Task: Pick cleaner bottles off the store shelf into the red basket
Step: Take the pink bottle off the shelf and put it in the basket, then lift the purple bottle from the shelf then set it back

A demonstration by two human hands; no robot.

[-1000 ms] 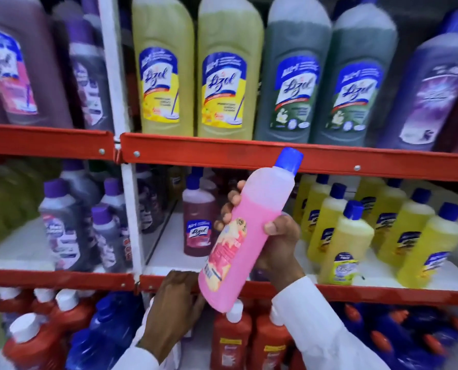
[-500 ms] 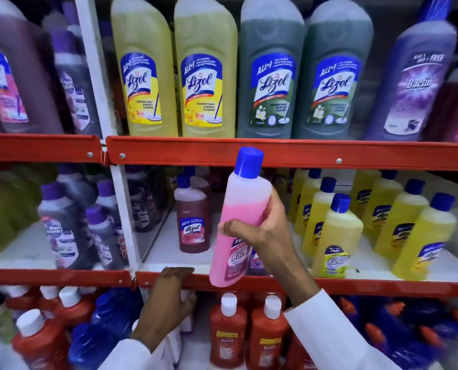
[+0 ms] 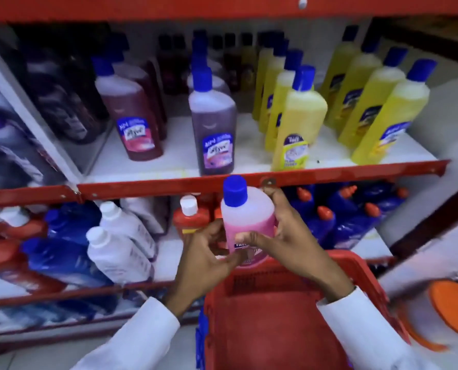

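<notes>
Both hands are on the one pink bottle (image 3: 247, 222) — the right hand (image 3: 289, 241) wraps its far side with the thumb across the front, and the left hand (image 3: 206, 252) closes on its lower part from the near side, fingers curled round the label. The bottle stands upright with its blue cap up, held just over the far rim of the red basket (image 3: 356, 265), its base about level with that rim and not yet inside.

As far as I can see the basket floor is bare, so this looks like the first bottle going in; I'd judge the pick itself done and the lowering and letting go still to come. More bottles wait on the shelf (image 3: 356, 172) for later picks.

Round about: a purple bottle (image 3: 213, 124) stands at the shelf's front edge right above the hands, a maroon bottle (image 3: 134, 116) to its left, and rows of yellow bottles (image 3: 300, 121) to the right. Below are white bottles (image 3: 118, 252), red ones and dark blue ones, blurred. Nothing sits between bottle and basket — only the rim itself to clear. An orange lid-like thing (image 3: 455, 311) lies off to the right, too blurred to name.
</notes>
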